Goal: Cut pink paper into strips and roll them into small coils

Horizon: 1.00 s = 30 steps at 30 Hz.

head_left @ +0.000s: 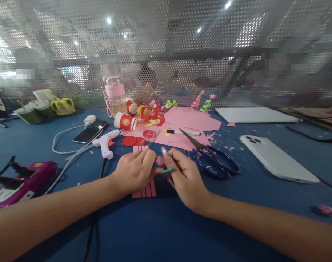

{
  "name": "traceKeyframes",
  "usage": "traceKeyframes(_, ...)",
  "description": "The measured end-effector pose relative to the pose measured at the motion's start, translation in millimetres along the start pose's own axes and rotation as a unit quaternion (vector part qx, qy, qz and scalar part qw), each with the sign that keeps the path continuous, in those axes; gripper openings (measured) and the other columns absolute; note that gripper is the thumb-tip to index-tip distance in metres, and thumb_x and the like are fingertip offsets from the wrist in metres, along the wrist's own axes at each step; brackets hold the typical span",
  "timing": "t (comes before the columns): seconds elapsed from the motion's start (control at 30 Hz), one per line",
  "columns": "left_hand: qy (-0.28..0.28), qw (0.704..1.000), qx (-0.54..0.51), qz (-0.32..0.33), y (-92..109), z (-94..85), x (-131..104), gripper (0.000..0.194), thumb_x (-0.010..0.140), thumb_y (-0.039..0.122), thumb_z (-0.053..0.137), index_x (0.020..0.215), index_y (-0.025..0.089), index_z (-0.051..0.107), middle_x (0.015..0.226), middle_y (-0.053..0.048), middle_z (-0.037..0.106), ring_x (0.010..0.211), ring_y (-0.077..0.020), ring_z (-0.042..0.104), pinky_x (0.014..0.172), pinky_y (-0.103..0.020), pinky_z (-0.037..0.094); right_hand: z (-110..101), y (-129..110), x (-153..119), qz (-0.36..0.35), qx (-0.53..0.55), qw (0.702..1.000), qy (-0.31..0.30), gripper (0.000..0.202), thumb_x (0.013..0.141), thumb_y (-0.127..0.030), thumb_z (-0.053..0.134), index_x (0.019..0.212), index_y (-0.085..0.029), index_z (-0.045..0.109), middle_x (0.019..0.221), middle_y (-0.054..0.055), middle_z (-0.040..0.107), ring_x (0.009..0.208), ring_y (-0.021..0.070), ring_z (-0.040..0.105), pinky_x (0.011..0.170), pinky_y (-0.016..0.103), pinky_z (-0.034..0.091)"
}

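Note:
Both of my hands meet at the middle of the blue table, fingers curled together. Between them shows a small piece of pink paper (160, 160), pinched by my right hand (186, 178). A thin teal strip or stick (168, 170) also pokes out at my right fingers; its kind is unclear. My left hand (137, 169) is closed, its fingertips touching the same spot, and what they grip is mostly hidden. Under the left hand lies a sheet of pink paper cut into strips (144, 191). Blue-handled scissors (216, 160) lie just beyond my right hand.
Left are a white glue gun (104, 142), a black phone (91, 131) and a magenta power strip (24, 182) with cables. Behind are red paper cups (124, 121), pink sheets (193, 119), a marker (183, 132) and a bottle (115, 96). A white phone (277, 158) lies right.

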<state>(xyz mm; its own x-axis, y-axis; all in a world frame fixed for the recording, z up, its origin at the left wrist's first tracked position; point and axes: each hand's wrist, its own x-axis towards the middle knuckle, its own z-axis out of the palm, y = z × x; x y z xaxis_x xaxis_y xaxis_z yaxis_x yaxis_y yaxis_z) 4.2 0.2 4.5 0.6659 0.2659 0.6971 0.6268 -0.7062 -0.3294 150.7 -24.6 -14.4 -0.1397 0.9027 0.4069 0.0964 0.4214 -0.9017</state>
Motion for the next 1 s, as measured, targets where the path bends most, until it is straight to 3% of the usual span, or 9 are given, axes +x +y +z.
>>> traceKeyframes(0.1, 0.006, 0.999, 0.034, 0.007, 0.8, 0.4, 1.0, 0.040, 0.095, 0.023, 0.021, 0.064, 0.016, 0.045, 0.048, 0.000, 0.050, 0.040, -0.0115, 0.047, 0.040, -0.023, 0.035, -0.2, -0.5, -1.0, 0.003, 0.006, 1.000, -0.006, 0.028, 0.089, -0.034, 0.039, 0.064, -0.022, 0.038, 0.046, -0.009, 0.034, 0.037, 0.0071, 0.028, 0.039, 0.022, 0.024)
traceKeyframes(0.5, 0.045, 0.998, 0.040, 0.023, 3.2, -1.6, 2.0, 0.040, 0.094, 0.019, 0.026, 0.058, 0.018, 0.041, 0.042, 0.003, 0.048, 0.037, -0.0093, 0.045, 0.040, -0.022, 0.033, 0.4, -1.4, -3.5, -0.010, 0.007, 1.000, -0.016, 0.026, 0.091, -0.034, 0.038, 0.067, -0.022, 0.039, 0.046, -0.009, 0.033, 0.035, 0.0063, 0.028, 0.035, 0.021, 0.024)
traceKeyframes(0.77, 0.023, 1.000, -0.001, 0.000, 3.2, -1.8, 2.9, 0.044, 0.096, 0.035, 0.017, 0.072, 0.014, 0.047, 0.051, -0.002, 0.057, 0.040, -0.0112, 0.051, 0.040, -0.022, 0.038, -0.9, -0.5, -3.5, -0.012, -0.005, 1.000, -0.018, 0.026, 0.091, -0.033, 0.037, 0.067, -0.022, 0.037, 0.045, -0.009, 0.032, 0.034, 0.0062, 0.027, 0.035, 0.021, 0.022)
traceKeyframes(1.0, 0.035, 0.999, 0.025, 0.007, 3.5, -0.6, 2.1, 0.041, 0.095, 0.023, 0.020, 0.060, 0.019, 0.040, 0.043, 0.002, 0.049, 0.036, -0.0100, 0.045, 0.040, -0.023, 0.032, -0.9, -1.3, -3.8, -0.011, -0.005, 1.000, -0.022, 0.024, 0.089, -0.033, 0.039, 0.068, -0.022, 0.039, 0.047, -0.008, 0.036, 0.037, 0.0069, 0.030, 0.037, 0.021, 0.024)
